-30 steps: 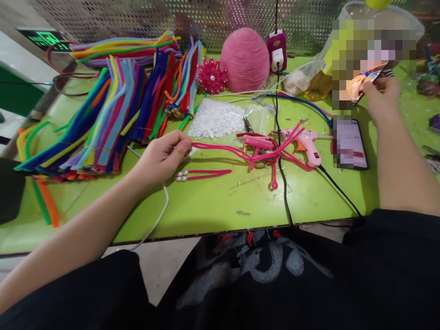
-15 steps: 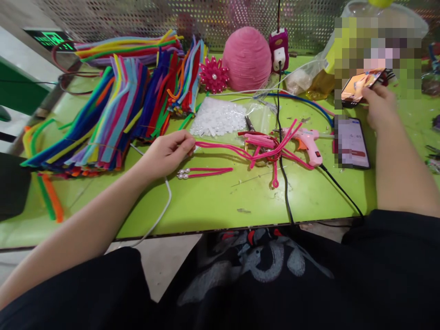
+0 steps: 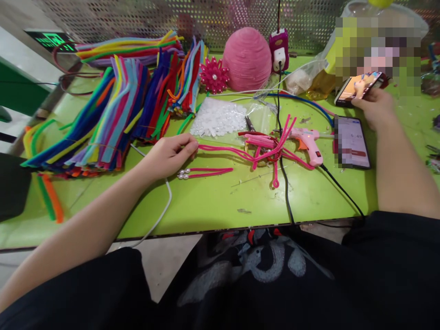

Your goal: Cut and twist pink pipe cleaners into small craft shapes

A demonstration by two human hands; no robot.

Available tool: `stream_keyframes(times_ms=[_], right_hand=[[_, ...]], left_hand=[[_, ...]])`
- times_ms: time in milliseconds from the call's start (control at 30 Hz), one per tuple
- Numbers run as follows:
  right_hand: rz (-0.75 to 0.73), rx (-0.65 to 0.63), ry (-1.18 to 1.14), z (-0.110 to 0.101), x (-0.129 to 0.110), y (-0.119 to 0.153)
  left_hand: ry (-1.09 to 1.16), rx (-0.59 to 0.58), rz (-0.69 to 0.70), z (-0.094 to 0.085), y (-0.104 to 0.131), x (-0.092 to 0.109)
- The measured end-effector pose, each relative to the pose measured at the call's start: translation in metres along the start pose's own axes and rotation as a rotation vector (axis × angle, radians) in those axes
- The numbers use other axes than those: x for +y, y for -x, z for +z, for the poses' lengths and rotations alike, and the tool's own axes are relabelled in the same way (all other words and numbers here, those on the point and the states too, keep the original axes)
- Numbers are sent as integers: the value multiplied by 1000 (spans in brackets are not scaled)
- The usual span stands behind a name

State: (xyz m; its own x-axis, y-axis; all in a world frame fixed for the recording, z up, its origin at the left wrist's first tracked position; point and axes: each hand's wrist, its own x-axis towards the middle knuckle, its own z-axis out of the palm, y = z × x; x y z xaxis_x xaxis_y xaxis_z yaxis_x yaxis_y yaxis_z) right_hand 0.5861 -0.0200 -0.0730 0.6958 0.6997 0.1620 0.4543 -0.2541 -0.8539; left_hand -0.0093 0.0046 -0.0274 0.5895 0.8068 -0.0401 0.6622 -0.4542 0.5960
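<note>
Between the thumb and fingers of my left hand (image 3: pixel 175 155) I pinch the ends of long pink pipe cleaners (image 3: pixel 227 150), which stretch right across the table. Their far part lies over a heap of short pink pieces (image 3: pixel 259 140). Just below my left hand lie folded pink stems (image 3: pixel 213 172) with pearl beads (image 3: pixel 183 173) at one end. At the far right, my right hand (image 3: pixel 377 107) is closed around a smartphone (image 3: pixel 359 89) with a lit, colourful screen, tilted up. A second phone (image 3: pixel 354 142) lies flat below it. Pixelation hides part of both phones.
Bundles of coloured pipe cleaners (image 3: pixel 113 114) fill the left. A bag of white pieces (image 3: pixel 220 117), a pink flower (image 3: pixel 213 74) and a pink ball (image 3: pixel 247 58) sit behind. A pink glue gun (image 3: pixel 309 144) rests right of centre; a black cable (image 3: pixel 285 183) crosses the table.
My right hand and its phone have shifted slightly left and down. My left hand has moved a little right, still pinching the pink pipe cleaners, whose far ends have swung left.
</note>
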Motion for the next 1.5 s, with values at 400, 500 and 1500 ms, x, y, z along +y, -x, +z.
stream_keyframes(times_ms=[400,500,1500], right_hand=[[16,-8,-12,0,-8,8],[10,-1,-8,1,-8,8],[-38,-15,-4,3,-4,3]], left_hand=[[-39,-16,9,0,-1,1],[-45,-19,7,0,-1,2],[-102,-13,11,1,-2,1]])
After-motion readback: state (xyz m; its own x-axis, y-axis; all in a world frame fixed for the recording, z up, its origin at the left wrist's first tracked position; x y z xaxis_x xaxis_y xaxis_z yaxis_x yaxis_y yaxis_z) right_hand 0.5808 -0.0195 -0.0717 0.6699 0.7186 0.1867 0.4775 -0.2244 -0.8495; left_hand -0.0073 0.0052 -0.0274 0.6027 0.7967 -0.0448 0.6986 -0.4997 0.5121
